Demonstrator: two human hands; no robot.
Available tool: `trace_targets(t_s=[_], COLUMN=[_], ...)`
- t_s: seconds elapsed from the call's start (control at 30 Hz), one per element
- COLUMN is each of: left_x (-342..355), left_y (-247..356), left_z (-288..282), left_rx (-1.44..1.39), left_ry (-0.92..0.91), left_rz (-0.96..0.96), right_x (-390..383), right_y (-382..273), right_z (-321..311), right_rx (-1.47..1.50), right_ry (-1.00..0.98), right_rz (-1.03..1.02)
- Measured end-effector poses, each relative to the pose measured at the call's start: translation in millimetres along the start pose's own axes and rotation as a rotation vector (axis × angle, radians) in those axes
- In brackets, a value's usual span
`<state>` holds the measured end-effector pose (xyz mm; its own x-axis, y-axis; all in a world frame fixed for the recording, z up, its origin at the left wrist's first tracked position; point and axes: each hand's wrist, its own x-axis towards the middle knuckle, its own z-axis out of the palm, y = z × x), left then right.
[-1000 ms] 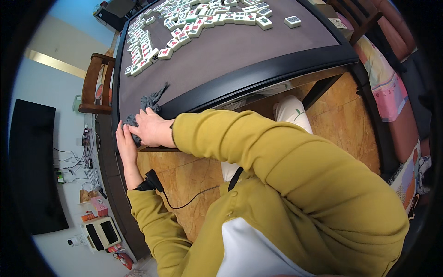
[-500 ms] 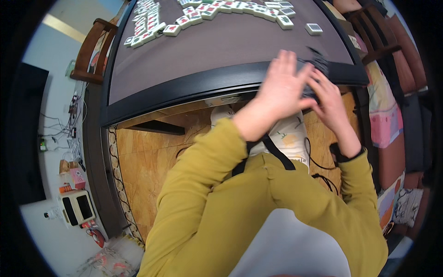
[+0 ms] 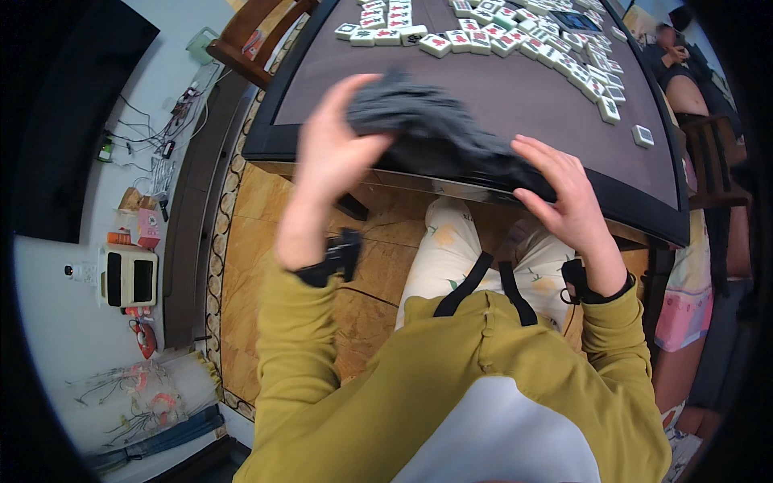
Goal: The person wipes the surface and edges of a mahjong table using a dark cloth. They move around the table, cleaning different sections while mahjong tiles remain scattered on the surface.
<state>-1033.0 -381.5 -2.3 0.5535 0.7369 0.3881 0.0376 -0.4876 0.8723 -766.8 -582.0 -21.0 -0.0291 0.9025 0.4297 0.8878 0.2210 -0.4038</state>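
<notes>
My left hand (image 3: 338,137), blurred by motion, grips the left part of a crumpled dark grey cloth (image 3: 419,121), lifted by the front of the mahjong table (image 3: 306,97). At the cloth's right end my right hand (image 3: 564,193) has its fingers curled round the material, over the black front rim. Both wrists carry dark bands. Farther back, several white mahjong tiles (image 3: 506,42) lie in rows and clusters around a dark rectangular panel (image 3: 575,21), and a single tile (image 3: 642,136) sits apart at the right.
A wooden chair (image 3: 241,40) stands left of the table, beside a long cabinet (image 3: 192,241) with cables and small items under a wall screen (image 3: 76,121). Another person (image 3: 680,76) sits at upper right near a second chair (image 3: 713,169). Tiled floor (image 3: 250,322) shows below.
My hands, together at the table's left edge and then at its right, have spread apart along the front, with the cloth stretched between them. The view has shifted, bringing the seated person further into sight.
</notes>
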Motion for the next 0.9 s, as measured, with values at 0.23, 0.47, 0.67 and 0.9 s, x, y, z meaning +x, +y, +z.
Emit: trace_targets(t_s=[0.23, 0.47, 0.67, 0.9], left_x=[5.7, -0.2, 58.9, 171.8], left_y=[-77.3, -130.4, -151.7, -193.3], left_z=[-188.1, -147.5, -181.3, -195.2], left_rx=[0.543, 1.047, 1.023, 0.905], left_ry=[0.309, 0.081, -0.011, -0.076], left_rz=[-0.218, -0.178, -0.211, -0.35], right_x=[3.6, -25.0, -14.7, -7.1], right_y=[37.7, 49.9, 44.6, 41.7], right_z=[11.7, 18.0, 19.8, 22.4], right_rx=[-0.172, -0.219, -0.272, -0.312], right_ry=[0.005, 0.04, 0.03, 0.037], right_rz=[0.097, 0.181, 0.159, 0.18])
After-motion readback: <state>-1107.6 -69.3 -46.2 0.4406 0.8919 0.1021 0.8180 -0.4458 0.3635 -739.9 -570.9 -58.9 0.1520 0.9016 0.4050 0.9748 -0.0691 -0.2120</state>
